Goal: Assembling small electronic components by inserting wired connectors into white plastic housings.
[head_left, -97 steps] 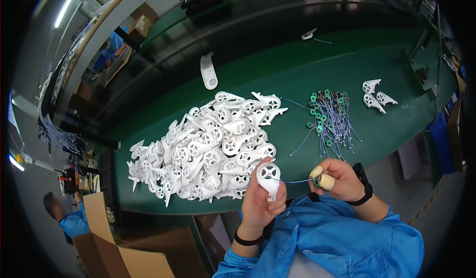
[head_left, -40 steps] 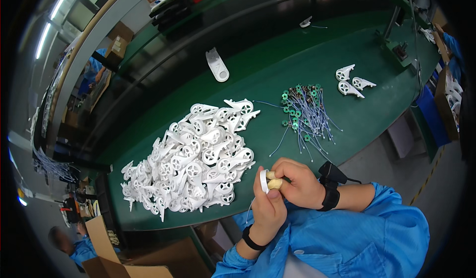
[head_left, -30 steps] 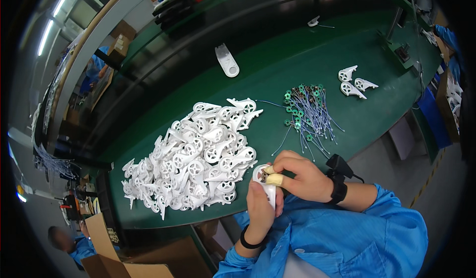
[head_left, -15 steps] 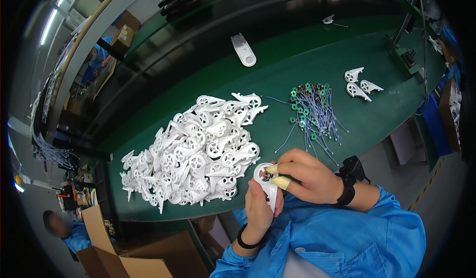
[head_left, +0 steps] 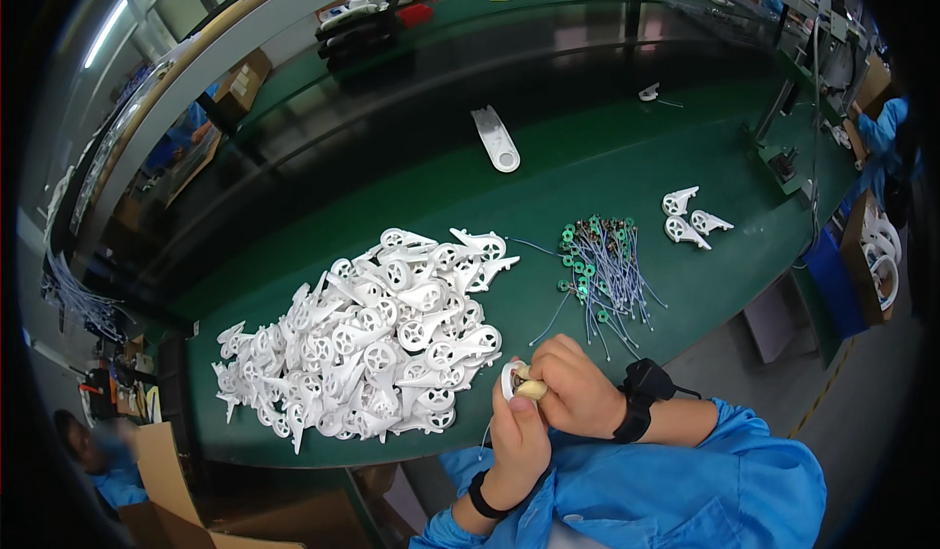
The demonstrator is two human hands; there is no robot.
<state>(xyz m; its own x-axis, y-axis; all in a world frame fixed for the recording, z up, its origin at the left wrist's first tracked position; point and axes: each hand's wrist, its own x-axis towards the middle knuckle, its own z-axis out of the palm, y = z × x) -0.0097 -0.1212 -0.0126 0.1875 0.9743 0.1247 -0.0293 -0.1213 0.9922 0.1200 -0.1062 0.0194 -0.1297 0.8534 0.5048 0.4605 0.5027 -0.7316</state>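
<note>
My left hand (head_left: 519,443) is closed round a white plastic housing (head_left: 507,381) with a round ring end, holding it up near the bench's front edge. Yellow finger cots cover two fingertips of my right hand (head_left: 578,384). Those fingers are pinched inside the ring, on a small dark metallic piece mostly hidden by them. A thin wire (head_left: 485,439) hangs beside my left hand. To the left lies a large heap of white housings (head_left: 377,338). Beyond my right hand is a bundle of thin wires with green discs (head_left: 607,270).
Three white housings (head_left: 676,228) lie apart at the right of the green bench (head_left: 548,201). A long white cover (head_left: 497,143) lies farther back. A metal fixture (head_left: 783,165) stands at the right edge. Open cardboard boxes (head_left: 166,471) are at lower left; other people are nearby.
The view has tilted up, so the bench sits lower. The housing has turned to show its ring edge-on, and my right fingers have moved deeper into it. A wire now shows below.
</note>
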